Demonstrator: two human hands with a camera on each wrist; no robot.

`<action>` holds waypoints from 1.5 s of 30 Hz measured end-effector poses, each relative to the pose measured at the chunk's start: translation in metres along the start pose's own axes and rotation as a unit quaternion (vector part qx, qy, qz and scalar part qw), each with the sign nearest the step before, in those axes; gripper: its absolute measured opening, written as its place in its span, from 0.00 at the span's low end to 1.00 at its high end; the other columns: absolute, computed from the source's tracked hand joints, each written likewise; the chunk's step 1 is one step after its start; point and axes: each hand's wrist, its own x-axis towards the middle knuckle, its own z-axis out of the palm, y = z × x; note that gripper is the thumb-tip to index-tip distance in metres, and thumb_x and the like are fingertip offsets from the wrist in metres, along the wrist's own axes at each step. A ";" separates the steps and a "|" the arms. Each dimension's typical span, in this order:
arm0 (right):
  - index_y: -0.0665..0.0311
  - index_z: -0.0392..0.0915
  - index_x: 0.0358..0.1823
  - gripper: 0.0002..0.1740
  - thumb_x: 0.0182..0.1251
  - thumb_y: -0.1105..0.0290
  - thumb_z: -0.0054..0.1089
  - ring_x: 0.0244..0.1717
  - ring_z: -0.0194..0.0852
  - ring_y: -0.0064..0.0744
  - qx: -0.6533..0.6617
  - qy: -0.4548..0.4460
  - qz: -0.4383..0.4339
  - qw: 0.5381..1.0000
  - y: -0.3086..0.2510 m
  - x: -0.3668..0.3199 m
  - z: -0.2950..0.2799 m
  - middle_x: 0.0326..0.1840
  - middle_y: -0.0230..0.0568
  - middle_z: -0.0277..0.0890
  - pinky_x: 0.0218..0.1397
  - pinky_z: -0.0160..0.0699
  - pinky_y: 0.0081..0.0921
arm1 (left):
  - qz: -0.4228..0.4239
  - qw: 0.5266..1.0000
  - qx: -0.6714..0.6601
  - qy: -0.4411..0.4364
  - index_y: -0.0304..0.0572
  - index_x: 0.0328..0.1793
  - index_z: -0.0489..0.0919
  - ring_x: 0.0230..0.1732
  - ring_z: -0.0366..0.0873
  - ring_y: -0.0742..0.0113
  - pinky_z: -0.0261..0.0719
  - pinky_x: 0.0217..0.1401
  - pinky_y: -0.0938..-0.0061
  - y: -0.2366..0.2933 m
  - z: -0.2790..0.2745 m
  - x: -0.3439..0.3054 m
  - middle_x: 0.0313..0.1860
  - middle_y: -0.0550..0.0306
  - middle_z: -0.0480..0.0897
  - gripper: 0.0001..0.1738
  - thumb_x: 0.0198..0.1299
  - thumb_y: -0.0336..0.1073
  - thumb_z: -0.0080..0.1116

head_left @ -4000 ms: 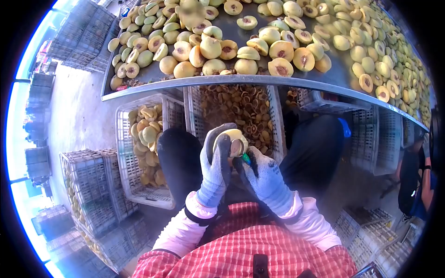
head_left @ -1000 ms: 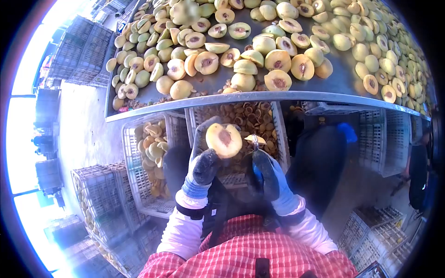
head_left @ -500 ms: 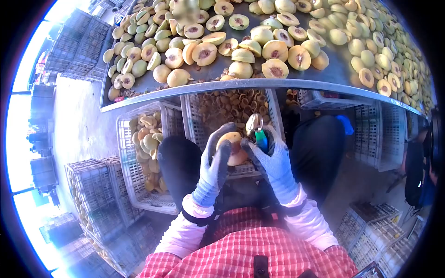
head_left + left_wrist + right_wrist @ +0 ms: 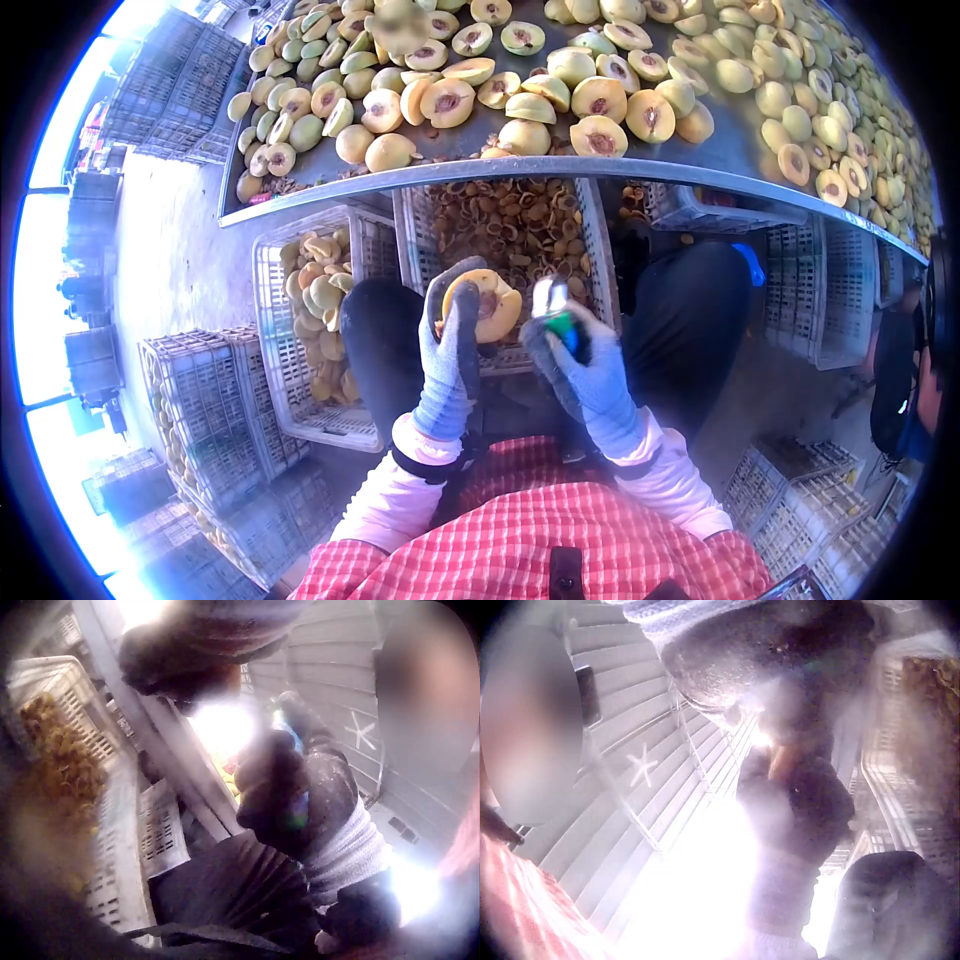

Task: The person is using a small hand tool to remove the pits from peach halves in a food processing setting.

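In the head view my gloved left hand [image 4: 449,345] holds a halved yellow peach [image 4: 497,306], its cut face with the brown pit hollow turned up and to the right. Beside it, a small gap away, my gloved right hand [image 4: 592,365] grips a green-handled pitting tool [image 4: 562,326]. The tool's tip is a motion-blurred pale patch pointing away from me. Dark glove fingers [image 4: 262,780] wrap the tool in the left wrist view. Glare washes out much of the right wrist view, where the left glove [image 4: 799,802] shows below the right.
A metal table [image 4: 450,172] heaped with peach halves stands ahead. Under its edge, a crate [image 4: 408,235] holds brown pit scraps. Another crate [image 4: 365,437] at left contains peach pieces. My knees [image 4: 690,310] flank the hands. Stacked crates [image 4: 205,400] stand at far left.
The tool has moved out of the peach's side and back. The peach half, face-on a second ago, was tipped down half a second ago and now faces up-right again. The piece on the tool's loop no longer shows clearly.
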 end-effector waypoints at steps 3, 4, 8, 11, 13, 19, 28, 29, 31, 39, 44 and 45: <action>0.70 0.73 0.44 0.13 0.68 0.65 0.56 0.31 0.78 0.56 -0.199 -0.021 -0.104 0.974 0.003 -0.002 0.006 0.28 0.57 0.75 0.32 0.73 0.39 | 0.015 0.999 0.038 -0.025 0.37 0.60 0.74 0.47 0.79 0.69 0.79 0.52 0.74 0.013 0.015 -0.003 0.48 0.53 0.80 0.25 0.68 0.50 0.54; 0.70 0.73 0.44 0.13 0.69 0.65 0.55 0.31 0.78 0.56 -0.201 -0.012 -0.104 0.974 0.004 -0.002 0.006 0.28 0.57 0.75 0.32 0.73 0.39 | 0.016 0.999 0.039 -0.019 0.37 0.60 0.74 0.47 0.78 0.69 0.79 0.52 0.74 0.012 0.021 -0.005 0.47 0.53 0.80 0.25 0.67 0.50 0.55; 0.70 0.72 0.44 0.12 0.69 0.66 0.54 0.31 0.76 0.58 -0.207 0.010 -0.120 0.971 0.007 -0.002 0.009 0.28 0.57 0.74 0.33 0.72 0.41 | 0.043 0.998 0.055 0.012 0.37 0.59 0.74 0.46 0.78 0.69 0.78 0.52 0.75 0.007 0.030 -0.007 0.47 0.53 0.80 0.26 0.67 0.50 0.56; 0.71 0.72 0.44 0.13 0.69 0.66 0.54 0.31 0.75 0.59 -0.181 0.009 -0.119 0.976 0.007 -0.004 0.008 0.29 0.58 0.74 0.33 0.72 0.41 | 0.071 0.995 0.068 0.004 0.36 0.58 0.74 0.47 0.78 0.70 0.78 0.51 0.76 0.006 0.033 -0.005 0.47 0.53 0.80 0.23 0.67 0.47 0.56; 0.71 0.71 0.43 0.13 0.69 0.65 0.54 0.31 0.74 0.59 -0.195 0.039 -0.156 0.968 0.006 -0.007 0.009 0.29 0.58 0.73 0.33 0.72 0.40 | 0.079 0.993 0.084 -0.002 0.35 0.57 0.75 0.47 0.78 0.70 0.78 0.51 0.76 0.004 0.033 -0.003 0.47 0.53 0.80 0.21 0.68 0.45 0.55; 0.67 0.72 0.37 0.23 0.73 0.51 0.49 0.17 0.67 0.35 0.124 -0.127 0.119 0.977 -0.002 -0.014 -0.006 0.22 0.42 0.72 0.19 0.65 0.29 | 0.089 0.984 0.134 -0.075 0.32 0.56 0.76 0.44 0.81 0.68 0.78 0.50 0.75 -0.002 0.026 0.003 0.45 0.52 0.82 0.17 0.67 0.36 0.54; 0.61 0.67 0.31 0.31 0.71 0.37 0.40 0.10 0.53 0.18 0.746 -0.343 0.309 0.479 0.027 -0.013 0.010 0.15 0.29 0.58 0.10 0.56 0.15 | -0.081 0.984 0.016 -0.158 0.35 0.57 0.76 0.42 0.77 0.72 0.76 0.48 0.77 -0.001 0.024 0.005 0.43 0.57 0.81 0.25 0.70 0.51 0.49; 0.60 0.66 0.30 0.30 0.72 0.38 0.39 0.10 0.53 0.19 0.693 -0.332 0.286 0.572 0.028 -0.015 0.008 0.16 0.30 0.59 0.10 0.56 0.16 | -0.116 0.988 -0.041 -0.095 0.35 0.56 0.76 0.43 0.78 0.72 0.76 0.50 0.76 -0.015 0.015 0.001 0.44 0.57 0.81 0.24 0.71 0.50 0.46; 0.58 0.64 0.29 0.29 0.71 0.37 0.40 0.11 0.54 0.20 0.681 -0.308 0.297 0.594 0.029 -0.008 0.002 0.16 0.28 0.58 0.12 0.55 0.18 | -0.130 0.989 -0.076 0.014 0.35 0.54 0.77 0.44 0.77 0.70 0.77 0.52 0.73 -0.032 -0.004 0.000 0.43 0.56 0.80 0.25 0.72 0.50 0.40; 0.61 0.76 0.39 0.30 0.73 0.40 0.40 0.12 0.53 0.20 0.589 -0.262 0.344 0.683 0.050 -0.001 0.004 0.17 0.29 0.61 0.12 0.53 0.17 | 0.160 0.694 0.672 0.201 0.38 0.59 0.75 0.49 0.79 0.57 0.78 0.51 0.69 0.059 -0.150 0.075 0.51 0.45 0.78 0.20 0.63 0.38 0.59; 0.62 0.76 0.38 0.29 0.74 0.42 0.39 0.10 0.55 0.19 0.561 -0.216 0.402 0.691 0.057 0.006 0.010 0.15 0.28 0.60 0.13 0.57 0.17 | 0.204 0.669 0.706 0.115 0.40 0.48 0.79 0.40 0.83 0.53 0.79 0.42 0.62 0.093 -0.061 0.165 0.40 0.47 0.83 0.26 0.56 0.56 0.63; 0.61 0.76 0.38 0.29 0.75 0.42 0.38 0.11 0.54 0.19 0.558 -0.204 0.398 0.699 0.059 0.007 0.009 0.15 0.28 0.60 0.13 0.56 0.17 | 0.181 0.602 0.773 0.084 0.40 0.46 0.79 0.41 0.83 0.52 0.79 0.42 0.62 0.085 -0.058 0.193 0.40 0.46 0.83 0.31 0.53 0.61 0.62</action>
